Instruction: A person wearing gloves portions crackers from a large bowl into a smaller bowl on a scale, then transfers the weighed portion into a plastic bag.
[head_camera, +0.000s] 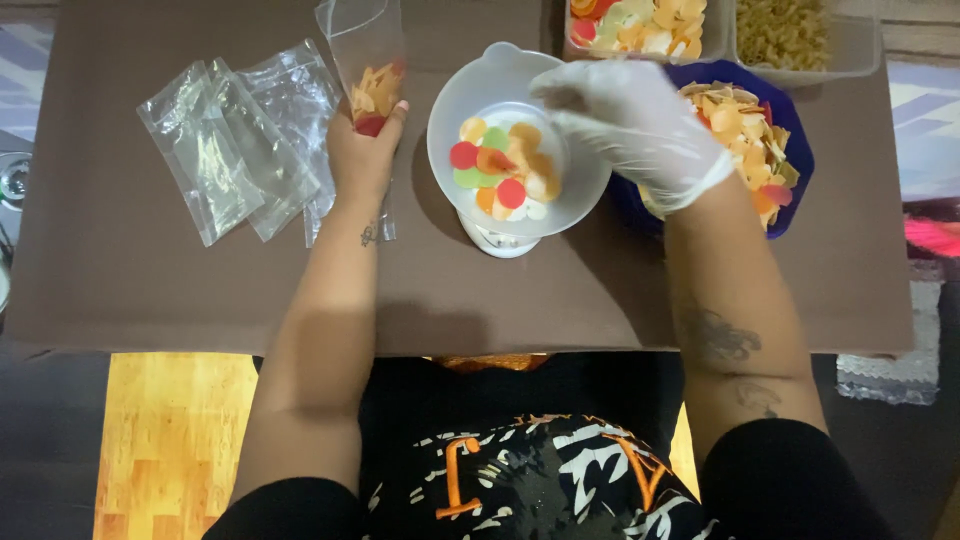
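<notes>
Head view: a part-filled bag (372, 75) was gripped by the left hand (362, 150), chips (505, 165) being pinched from the white bowl (580, 190) by the gloved right hand (630, 120), empty bags (235, 140) left unfilled.

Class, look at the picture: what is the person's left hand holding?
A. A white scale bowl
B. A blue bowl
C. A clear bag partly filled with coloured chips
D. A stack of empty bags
C: the bare left hand grips a clear bag with orange and red chips in it, while the gloved right hand reaches over the white bowl.
</notes>
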